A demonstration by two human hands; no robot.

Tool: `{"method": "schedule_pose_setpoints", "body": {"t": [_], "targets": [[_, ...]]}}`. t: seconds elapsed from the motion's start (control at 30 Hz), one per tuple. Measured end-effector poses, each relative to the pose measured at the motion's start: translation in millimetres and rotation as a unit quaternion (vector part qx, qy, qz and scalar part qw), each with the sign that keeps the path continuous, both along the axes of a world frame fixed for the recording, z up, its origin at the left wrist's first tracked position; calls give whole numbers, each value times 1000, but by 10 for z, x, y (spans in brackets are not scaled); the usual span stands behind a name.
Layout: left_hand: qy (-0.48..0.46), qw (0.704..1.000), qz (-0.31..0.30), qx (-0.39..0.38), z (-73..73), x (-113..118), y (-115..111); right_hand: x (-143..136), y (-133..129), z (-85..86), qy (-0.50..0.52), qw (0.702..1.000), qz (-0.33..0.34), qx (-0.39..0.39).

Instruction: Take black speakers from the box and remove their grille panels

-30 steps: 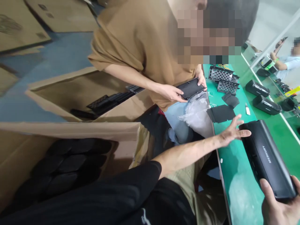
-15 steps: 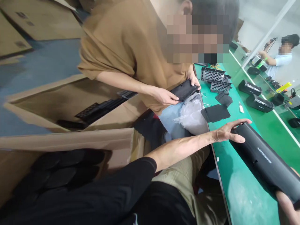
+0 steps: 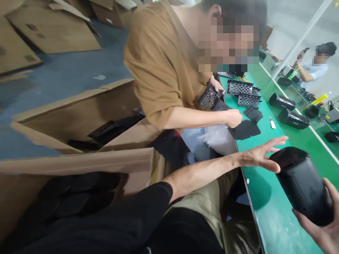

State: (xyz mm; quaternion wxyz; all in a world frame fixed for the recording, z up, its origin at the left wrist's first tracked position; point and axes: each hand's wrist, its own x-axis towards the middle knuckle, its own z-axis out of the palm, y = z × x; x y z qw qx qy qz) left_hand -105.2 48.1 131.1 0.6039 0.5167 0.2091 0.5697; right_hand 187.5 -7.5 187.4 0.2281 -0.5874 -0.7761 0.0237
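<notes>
Above the green table, my right hand (image 3: 321, 220) grips the lower end of a black speaker casing (image 3: 304, 183), thumb on one side and fingers on the other. The casing is tilted, with its far end toward my left hand (image 3: 261, 155). That left hand has its fingers spread, beside the casing's upper end; whether the thumb tip touches it is hard to tell. No lettering shows on the side of the casing that faces me.
A person in a brown shirt (image 3: 156, 63) holds a perforated black panel (image 3: 210, 97) and reaches over black sheets (image 3: 247, 129). More perforated panels (image 3: 243, 88), a small white bottle (image 3: 272, 122) and two speakers (image 3: 293, 118) lie beyond. Cardboard boxes (image 3: 132, 158) stand at left.
The casing has turned, so its lettering no longer shows, and my left hand's fingers have opened off its end. The other person's panel now shows its perforated face, and one hand moved to the black sheets.
</notes>
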Motion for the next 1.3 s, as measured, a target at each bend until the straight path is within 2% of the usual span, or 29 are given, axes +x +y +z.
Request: {"method": "schedule_pose_setpoints", "body": {"t": [0.03,0.1,0.23,0.3,0.37,0.47,0.57,0.67,0.73,0.83,0.93,1.0,1.1,1.2,1.3], "targets": [[30,999,11,44,9,-33,-1,-4,41,40,-41,999,16,7],[80,993,41,81,-33,-21,-11,4,137,32,-104,993,51,18],[103,991,58,61,-212,42,-49,207,246,-156,-88,988,117,41],[83,994,59,39,-259,2,-71,325,173,-236,-16,993,105,54],[52,998,45,4,-269,-66,-80,347,10,-281,100,994,44,6],[10,999,0,-39,-279,-132,-59,182,-276,-307,281,953,-45,-101],[-19,999,-24,-45,-344,-130,-9,3,-427,-335,353,930,-38,-98],[-27,997,-34,-56,-435,-80,70,-8,-374,-390,378,921,-23,-89],[-25,996,-25,-80,-464,-18,153,61,-230,-434,454,880,-58,-129],[8,985,-22,-169,-418,86,324,180,113,-470,541,796,-147,-230],[60,970,-69,-226,-296,118,498,259,455,-452,538,767,-202,-284],[70,972,-59,-216,-224,102,564,306,572,-431,535,772,-189,-288],[71,981,-14,-181,-178,67,558,381,551,-415,502,810,-136,-272],[66,988,3,-137,-191,30,490,418,445,-407,451,851,-117,-241],[59,995,3,-77,-228,-10,439,442,408,-425,427,874,-116,-201]]}}
